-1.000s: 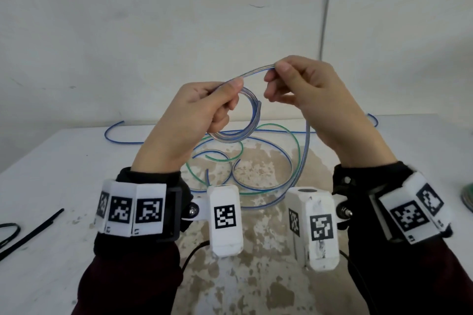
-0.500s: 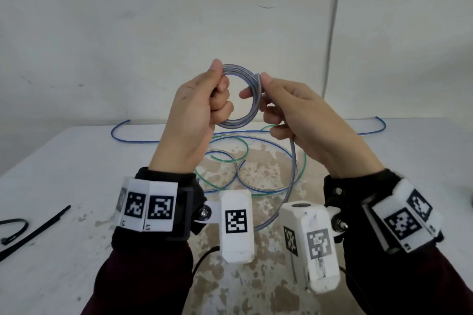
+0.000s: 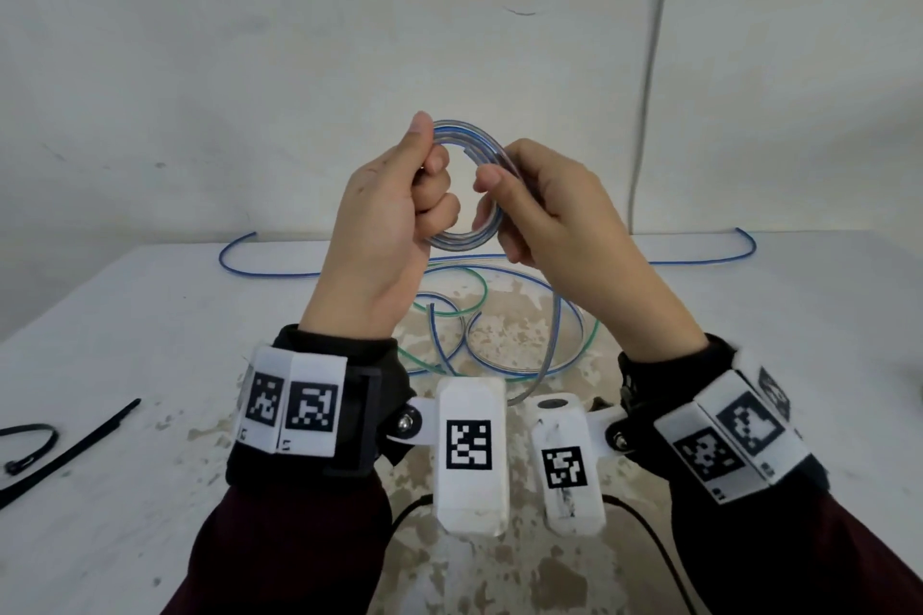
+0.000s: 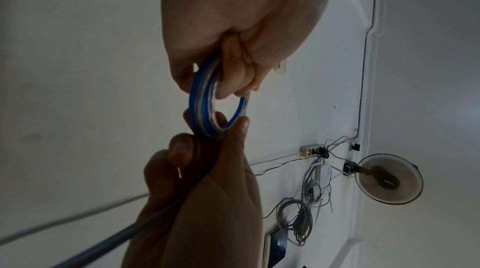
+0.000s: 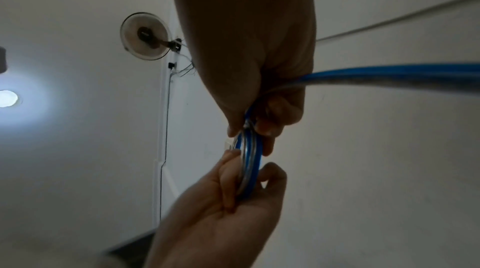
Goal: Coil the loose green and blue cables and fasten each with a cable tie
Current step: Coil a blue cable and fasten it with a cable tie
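Observation:
A small coil of blue cable (image 3: 464, 240) is held up above the table between both hands. My left hand (image 3: 428, 147) pinches the coil's upper left with thumb and curled fingers. My right hand (image 3: 497, 192) grips its right side, and the loose blue strand (image 3: 552, 345) runs down from that hand to the table. In the left wrist view the coil (image 4: 205, 104) sits between left hand (image 4: 207, 79) and right hand (image 4: 210, 137). In the right wrist view the coil (image 5: 250, 161) joins right hand (image 5: 249, 128) and left hand (image 5: 249, 169). The green cable (image 3: 480, 287) lies looped on the table.
The rest of the blue cable (image 3: 269, 272) sprawls across the back of the white table (image 3: 150, 340). A straight black cable tie (image 3: 75, 449) and a looped one (image 3: 30, 444) lie at the left edge. A wall stands close behind the table.
My right hand has swung the raised strand down and round onto the coil, adding a turn. Both hands and the coil have lifted slightly, and the right hand now closes on the coil's right side.

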Motion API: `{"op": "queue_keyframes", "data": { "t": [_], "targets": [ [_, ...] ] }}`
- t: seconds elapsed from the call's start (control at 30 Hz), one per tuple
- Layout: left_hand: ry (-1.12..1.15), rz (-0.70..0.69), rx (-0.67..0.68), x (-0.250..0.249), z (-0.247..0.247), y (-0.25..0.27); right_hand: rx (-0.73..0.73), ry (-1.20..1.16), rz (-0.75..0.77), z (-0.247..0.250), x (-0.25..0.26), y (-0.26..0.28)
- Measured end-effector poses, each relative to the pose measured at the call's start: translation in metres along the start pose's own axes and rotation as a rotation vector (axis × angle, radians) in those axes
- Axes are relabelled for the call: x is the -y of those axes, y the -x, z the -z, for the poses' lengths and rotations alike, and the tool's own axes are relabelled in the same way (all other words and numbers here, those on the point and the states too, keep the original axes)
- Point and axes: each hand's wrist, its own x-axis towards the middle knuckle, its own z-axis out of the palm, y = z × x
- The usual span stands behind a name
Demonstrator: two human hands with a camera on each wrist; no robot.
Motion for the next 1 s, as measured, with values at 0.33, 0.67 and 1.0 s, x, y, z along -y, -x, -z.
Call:
{"op": "queue_keyframes", "data": {
  "t": [0.33, 0.67, 1.0],
  "targets": [
    [0.021, 0.029, 0.006, -0.004, 0.0, 0.0, 0.089, -0.092, 0.021, 0.004, 0.0, 0.0],
    [0.015, 0.027, 0.028, -0.004, 0.006, -0.001, 0.144, -0.188, 0.002, 0.002, -0.004, 0.001],
    [0.069, 0.012, -0.048, 0.001, 0.004, -0.003, 0.192, -0.619, -0.272, -0.003, 0.003, 0.001]
  ]
}}
